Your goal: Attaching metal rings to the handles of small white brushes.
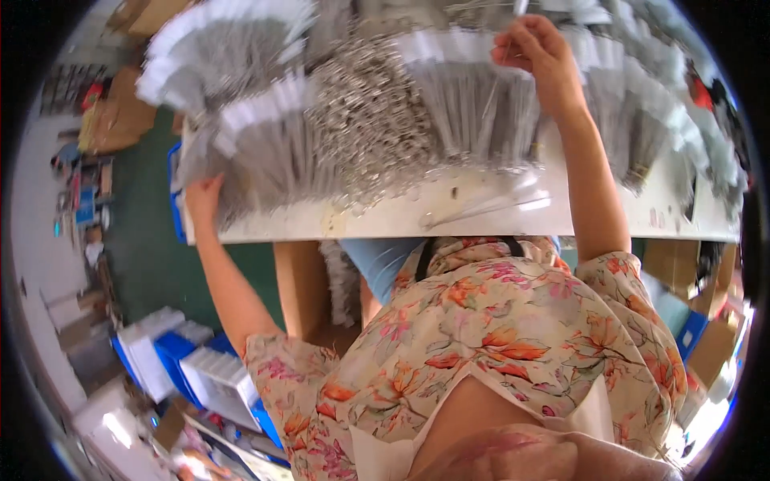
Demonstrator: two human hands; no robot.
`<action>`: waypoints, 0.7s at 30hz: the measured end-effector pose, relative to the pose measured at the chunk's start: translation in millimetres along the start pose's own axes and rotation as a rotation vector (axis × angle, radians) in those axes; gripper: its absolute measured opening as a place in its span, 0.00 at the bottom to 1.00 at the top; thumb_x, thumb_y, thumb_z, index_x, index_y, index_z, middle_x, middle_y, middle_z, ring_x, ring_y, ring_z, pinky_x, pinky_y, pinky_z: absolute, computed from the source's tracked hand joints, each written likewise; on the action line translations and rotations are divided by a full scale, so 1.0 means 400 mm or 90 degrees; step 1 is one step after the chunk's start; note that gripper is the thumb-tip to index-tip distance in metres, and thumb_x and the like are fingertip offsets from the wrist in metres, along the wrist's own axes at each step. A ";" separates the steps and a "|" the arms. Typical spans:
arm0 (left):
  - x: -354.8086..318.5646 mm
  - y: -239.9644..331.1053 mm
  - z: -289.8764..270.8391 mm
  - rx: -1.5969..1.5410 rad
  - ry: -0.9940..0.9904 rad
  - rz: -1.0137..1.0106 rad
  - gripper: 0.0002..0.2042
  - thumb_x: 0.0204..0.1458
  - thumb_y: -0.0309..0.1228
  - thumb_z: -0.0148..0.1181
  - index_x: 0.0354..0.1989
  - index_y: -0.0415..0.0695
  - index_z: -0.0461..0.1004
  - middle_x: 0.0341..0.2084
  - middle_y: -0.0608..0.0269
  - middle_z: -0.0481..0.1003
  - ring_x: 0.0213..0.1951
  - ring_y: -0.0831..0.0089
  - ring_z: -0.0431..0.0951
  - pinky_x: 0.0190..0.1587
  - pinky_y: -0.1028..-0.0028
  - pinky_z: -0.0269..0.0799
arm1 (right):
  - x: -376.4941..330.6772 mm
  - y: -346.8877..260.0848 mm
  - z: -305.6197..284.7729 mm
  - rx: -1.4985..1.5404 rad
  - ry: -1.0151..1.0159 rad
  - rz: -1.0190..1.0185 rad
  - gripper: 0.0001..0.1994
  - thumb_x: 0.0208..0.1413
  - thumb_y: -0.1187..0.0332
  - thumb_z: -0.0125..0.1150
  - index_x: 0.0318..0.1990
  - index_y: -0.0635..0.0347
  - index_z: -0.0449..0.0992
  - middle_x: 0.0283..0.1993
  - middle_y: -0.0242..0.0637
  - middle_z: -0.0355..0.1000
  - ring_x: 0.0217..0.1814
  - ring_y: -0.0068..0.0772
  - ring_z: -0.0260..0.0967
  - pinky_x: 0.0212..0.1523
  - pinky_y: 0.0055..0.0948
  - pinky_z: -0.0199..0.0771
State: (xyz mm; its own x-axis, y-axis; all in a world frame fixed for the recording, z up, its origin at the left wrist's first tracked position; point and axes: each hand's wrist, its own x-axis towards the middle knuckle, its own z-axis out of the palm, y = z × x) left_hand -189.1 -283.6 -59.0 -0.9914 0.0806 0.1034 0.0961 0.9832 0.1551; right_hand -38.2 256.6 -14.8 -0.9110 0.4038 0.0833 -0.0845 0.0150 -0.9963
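Note:
My right hand (539, 50) is raised over the far right part of the table, its fingers pinched on a thin wire-stemmed brush with a white end; the fingers cover part of it. Below that hand stands a fanned bundle of similar wire brushes (473, 88) with white tops and grey stems. My left hand (205, 197) is at the table's left edge, fingers closed against the near side of another bundle (269, 144). What lies between those fingers is too small to make out. Between the bundles is a heap of shiny metal wire loops (370, 112).
A few loose wire brushes (489, 207) lie near the front edge of the white table (385, 224). More bundles (224, 48) stand at the far left and along the right. A blue bin edge (175, 192) shows beside the table's left end; cardboard boxes (301, 289) stand below.

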 end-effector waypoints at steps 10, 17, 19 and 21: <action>0.018 -0.185 -0.009 -0.238 -0.019 -0.006 0.09 0.51 0.31 0.54 0.25 0.39 0.70 0.16 0.67 0.67 0.18 0.79 0.63 0.21 0.75 0.59 | -0.159 -0.072 -0.321 -0.627 0.197 -0.162 0.10 0.47 0.62 0.62 0.33 0.56 0.77 0.29 0.34 0.72 0.27 0.28 0.66 0.30 0.27 0.68; -0.031 -0.067 -0.079 -0.351 -0.088 -0.191 0.10 0.51 0.33 0.55 0.23 0.41 0.69 0.15 0.71 0.65 0.15 0.82 0.58 0.16 0.77 0.51 | -0.108 -0.032 -0.270 -0.651 0.195 -0.109 0.12 0.43 0.60 0.66 0.33 0.56 0.79 0.26 0.36 0.71 0.28 0.30 0.68 0.32 0.28 0.68; -0.032 -0.088 -0.069 -0.369 -0.091 -0.174 0.10 0.51 0.33 0.55 0.23 0.41 0.69 0.14 0.71 0.65 0.15 0.82 0.58 0.16 0.78 0.51 | -0.083 -0.014 -0.274 -0.631 0.204 -0.067 0.12 0.41 0.60 0.66 0.32 0.56 0.79 0.26 0.37 0.72 0.28 0.31 0.70 0.32 0.29 0.69; -0.042 -0.063 -0.066 -0.258 -0.100 -0.100 0.10 0.52 0.33 0.55 0.23 0.40 0.68 0.14 0.72 0.64 0.14 0.83 0.56 0.16 0.78 0.50 | -0.066 0.009 -0.299 -0.521 0.171 -0.033 0.11 0.41 0.62 0.66 0.31 0.56 0.80 0.24 0.38 0.73 0.28 0.31 0.71 0.31 0.29 0.70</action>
State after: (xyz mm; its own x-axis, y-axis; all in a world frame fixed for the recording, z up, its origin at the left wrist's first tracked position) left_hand -172.5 -314.2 -38.6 -0.9952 -0.0098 -0.0974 -0.0604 0.8445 0.5321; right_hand 33.8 355.2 -22.9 -0.7795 0.5852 0.2235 0.2882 0.6517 -0.7016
